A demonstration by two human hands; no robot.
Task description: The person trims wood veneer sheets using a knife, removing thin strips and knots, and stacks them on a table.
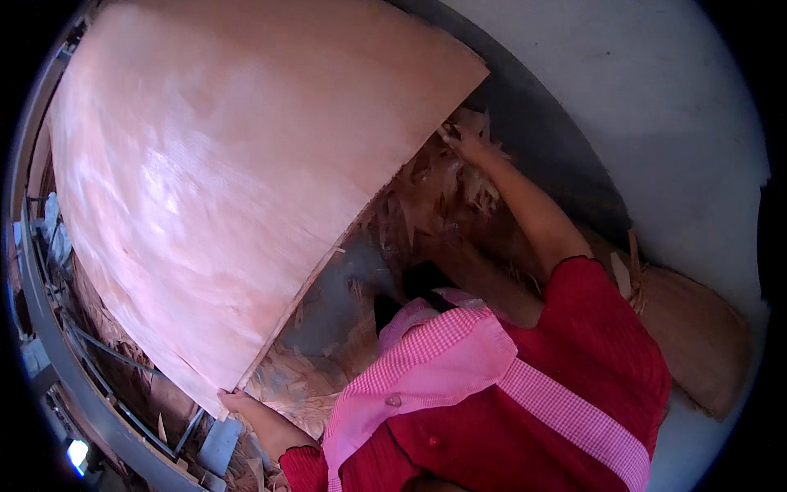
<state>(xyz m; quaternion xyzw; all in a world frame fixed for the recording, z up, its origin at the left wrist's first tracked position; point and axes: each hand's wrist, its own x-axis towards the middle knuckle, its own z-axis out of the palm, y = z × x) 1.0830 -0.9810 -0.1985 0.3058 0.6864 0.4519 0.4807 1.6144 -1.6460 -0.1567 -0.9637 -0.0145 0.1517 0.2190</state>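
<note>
A large, pale pinkish-brown wood veneer sheet (246, 164) fills the upper left, with a glossy patch of light on its surface. Its near edge runs slantwise between my two hands. At the lower end of that edge, my left hand (235, 401) is closed on the corner. My right hand (469, 146) grips the same edge further up, a little short of the other corner. Some of its fingers are hidden by the sheet and shadow, and a small dark patch shows at the fingertips. What lies under the sheet is hidden.
Torn veneer scraps (443, 184) litter the floor around my feet. A metal frame with rails (90, 402) curves along the left side. To the right, a brown veneer stack or roll (697, 344) lies near a pale wall (656, 123). A bright lamp (78, 453) shines at lower left.
</note>
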